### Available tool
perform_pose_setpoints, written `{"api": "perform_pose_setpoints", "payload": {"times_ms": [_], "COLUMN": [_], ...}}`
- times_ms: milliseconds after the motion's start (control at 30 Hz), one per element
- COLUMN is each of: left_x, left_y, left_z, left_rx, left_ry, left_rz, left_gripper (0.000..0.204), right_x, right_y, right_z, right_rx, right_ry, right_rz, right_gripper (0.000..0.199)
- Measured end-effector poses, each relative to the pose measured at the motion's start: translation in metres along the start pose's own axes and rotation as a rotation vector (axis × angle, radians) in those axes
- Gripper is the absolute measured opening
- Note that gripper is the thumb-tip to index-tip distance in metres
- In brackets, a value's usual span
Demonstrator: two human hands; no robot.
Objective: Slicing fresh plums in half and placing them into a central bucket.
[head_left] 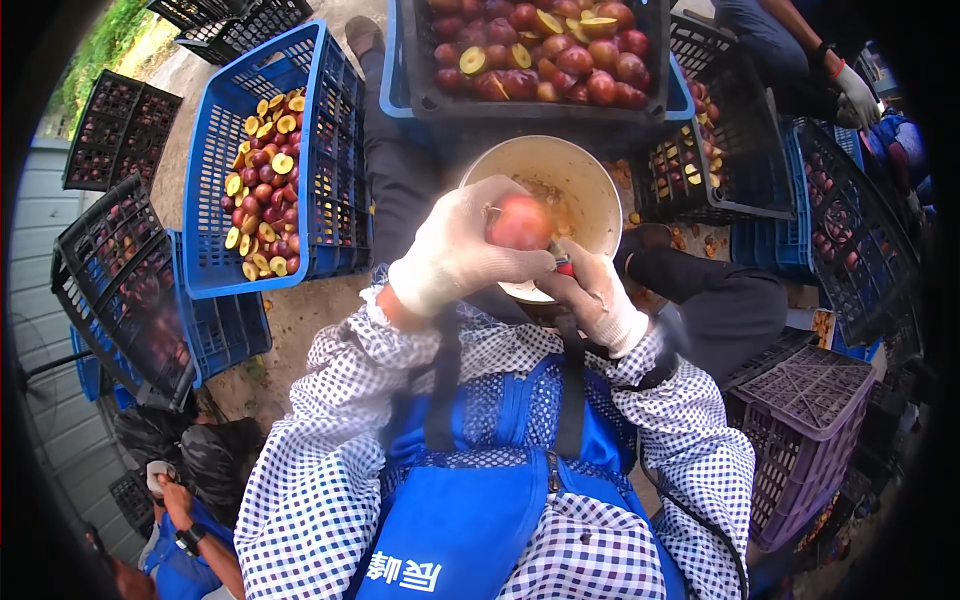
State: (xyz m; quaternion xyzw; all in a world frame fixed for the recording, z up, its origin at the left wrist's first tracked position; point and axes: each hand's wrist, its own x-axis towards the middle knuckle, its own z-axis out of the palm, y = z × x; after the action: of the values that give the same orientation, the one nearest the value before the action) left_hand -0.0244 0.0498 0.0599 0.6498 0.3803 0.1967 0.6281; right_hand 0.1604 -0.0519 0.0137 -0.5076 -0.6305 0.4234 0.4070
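My left hand point(455, 243), in a whitish glove, is closed around a red plum point(519, 222). In my gloved right hand point(600, 300) is a small knife with a red handle point(565, 266). Its blade is mostly hidden behind the plum and my fingers. The two hands meet over a cream bucket point(597, 185) with brownish wet bits at its bottom. Just beyond the bucket, a dark crate point(540, 108) holds whole plums and yellow-fleshed cut halves, and it rests on a blue crate point(395, 85).
At the left stands a blue crate point(335, 150) of halved and whole plums. Black crates point(120, 125) line the far left, and another black crate point(745, 160) is at the right. A purple crate point(800, 430) sits near my right elbow. Co-workers' hands point(857, 98) show at upper right and lower left.
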Motion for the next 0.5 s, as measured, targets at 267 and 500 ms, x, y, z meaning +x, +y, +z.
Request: {"api": "perform_pose_setpoints", "payload": {"times_ms": [267,500], "left_x": [-0.004,0.002], "left_y": [-0.016,0.009], "left_z": [-0.041,0.007], "left_rx": [-0.351,-0.530], "left_ry": [0.015,-0.084], "left_rz": [0.004,0.107], "left_gripper": [0.070,0.077], "right_x": [-0.035,0.027], "right_y": [-0.004,-0.034], "right_z": [-0.061,-0.008], "right_rx": [0.219,0.555], "right_ry": [0.083,0.531], "right_rz": [0.540,0.310], "right_gripper": [0.026,0.031]}}
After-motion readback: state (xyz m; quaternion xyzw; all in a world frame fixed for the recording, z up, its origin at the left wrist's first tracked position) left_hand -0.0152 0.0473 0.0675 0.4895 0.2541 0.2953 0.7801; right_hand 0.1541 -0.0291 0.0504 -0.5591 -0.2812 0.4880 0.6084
